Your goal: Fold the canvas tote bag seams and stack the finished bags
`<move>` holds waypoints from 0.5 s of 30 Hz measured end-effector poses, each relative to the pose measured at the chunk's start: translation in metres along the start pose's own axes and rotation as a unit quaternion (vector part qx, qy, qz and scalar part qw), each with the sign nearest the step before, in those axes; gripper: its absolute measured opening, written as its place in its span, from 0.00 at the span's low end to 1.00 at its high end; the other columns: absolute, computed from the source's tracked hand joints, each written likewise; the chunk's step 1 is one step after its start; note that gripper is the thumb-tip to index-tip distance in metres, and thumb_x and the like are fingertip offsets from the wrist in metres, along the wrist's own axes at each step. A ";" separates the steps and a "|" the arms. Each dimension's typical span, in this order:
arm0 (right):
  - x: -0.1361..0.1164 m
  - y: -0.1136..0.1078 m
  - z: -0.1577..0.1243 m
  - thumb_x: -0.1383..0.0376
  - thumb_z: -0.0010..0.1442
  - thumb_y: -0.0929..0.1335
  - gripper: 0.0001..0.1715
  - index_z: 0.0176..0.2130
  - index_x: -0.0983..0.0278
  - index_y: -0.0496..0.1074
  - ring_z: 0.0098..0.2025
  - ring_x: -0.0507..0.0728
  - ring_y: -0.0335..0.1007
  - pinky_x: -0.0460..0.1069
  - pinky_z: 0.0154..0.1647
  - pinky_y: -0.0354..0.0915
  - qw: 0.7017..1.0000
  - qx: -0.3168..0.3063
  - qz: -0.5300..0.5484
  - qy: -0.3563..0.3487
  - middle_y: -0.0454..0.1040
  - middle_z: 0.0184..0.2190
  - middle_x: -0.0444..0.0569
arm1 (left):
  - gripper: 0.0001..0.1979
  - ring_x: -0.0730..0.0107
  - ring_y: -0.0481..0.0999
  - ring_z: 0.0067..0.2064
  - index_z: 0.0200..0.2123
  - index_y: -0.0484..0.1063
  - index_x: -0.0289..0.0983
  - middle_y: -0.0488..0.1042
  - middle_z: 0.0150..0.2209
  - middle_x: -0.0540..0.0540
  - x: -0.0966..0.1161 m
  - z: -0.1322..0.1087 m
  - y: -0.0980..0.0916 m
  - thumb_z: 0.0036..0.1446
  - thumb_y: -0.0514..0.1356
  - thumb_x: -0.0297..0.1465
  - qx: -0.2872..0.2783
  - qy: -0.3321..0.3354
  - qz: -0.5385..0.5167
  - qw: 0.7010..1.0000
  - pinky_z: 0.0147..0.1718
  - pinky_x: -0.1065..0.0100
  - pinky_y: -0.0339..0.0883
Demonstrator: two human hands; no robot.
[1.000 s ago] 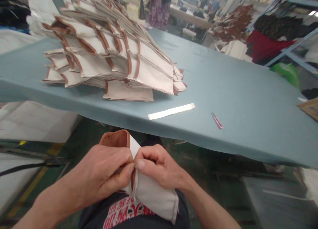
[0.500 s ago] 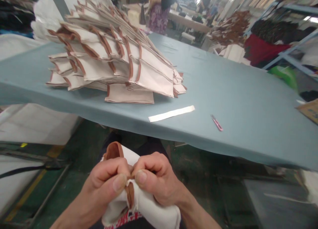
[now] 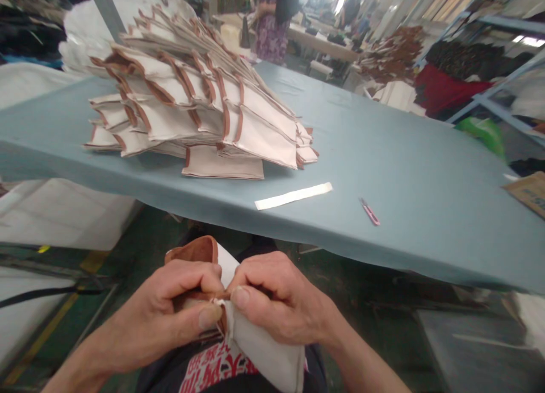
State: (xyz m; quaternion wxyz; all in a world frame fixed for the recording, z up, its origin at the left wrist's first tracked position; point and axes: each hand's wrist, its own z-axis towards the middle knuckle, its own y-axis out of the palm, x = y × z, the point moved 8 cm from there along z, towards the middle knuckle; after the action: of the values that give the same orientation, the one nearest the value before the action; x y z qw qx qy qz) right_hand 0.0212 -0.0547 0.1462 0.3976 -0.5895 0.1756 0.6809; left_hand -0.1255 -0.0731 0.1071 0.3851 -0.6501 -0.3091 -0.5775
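Held over my lap is a white fabric pouch point(image 3: 268, 336) with brown edging and a brown inside. My left hand point(image 3: 183, 308) pinches its brown-trimmed seam between thumb and fingers. Right beside it, my right hand point(image 3: 276, 296) grips the same seam, thumb on top, with the two thumbs nearly touching. The pouch's open brown mouth point(image 3: 196, 251) shows beyond my left hand, while one white side hangs below my right hand. Part of the seam is hidden under my fingers.
In front is a blue-covered table point(image 3: 404, 171) bearing a large pile of white, brown-edged pouches point(image 3: 196, 103). Near its front edge lie a white strip point(image 3: 293, 196) and pink thread snips point(image 3: 369, 212). A person point(image 3: 272, 24) stands beyond; shelves point(image 3: 489, 97) are at right.
Both hands still grip the seam. My left hand has turned and the pouch has shifted, its brown mouth showing wider and its lower left part swung away, uncovering the red print on my lap.
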 end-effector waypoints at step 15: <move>-0.025 -0.020 -0.008 0.68 0.71 0.71 0.04 0.41 0.60 0.76 0.31 0.52 0.78 0.46 0.37 0.70 0.965 0.093 -0.229 -0.092 0.84 0.32 0.43 | 0.11 0.76 0.79 0.34 0.34 0.76 0.44 0.78 0.33 0.58 0.051 0.010 -0.001 0.72 0.61 0.28 0.072 0.116 0.205 0.969 0.36 0.78 0.73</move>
State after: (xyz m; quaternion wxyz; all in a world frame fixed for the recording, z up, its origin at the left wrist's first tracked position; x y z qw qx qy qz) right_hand 0.0411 -0.0564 0.1720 0.6103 -0.5093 0.0617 0.6036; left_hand -0.1142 -0.0659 0.1571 0.5745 -0.5989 -0.1633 -0.5334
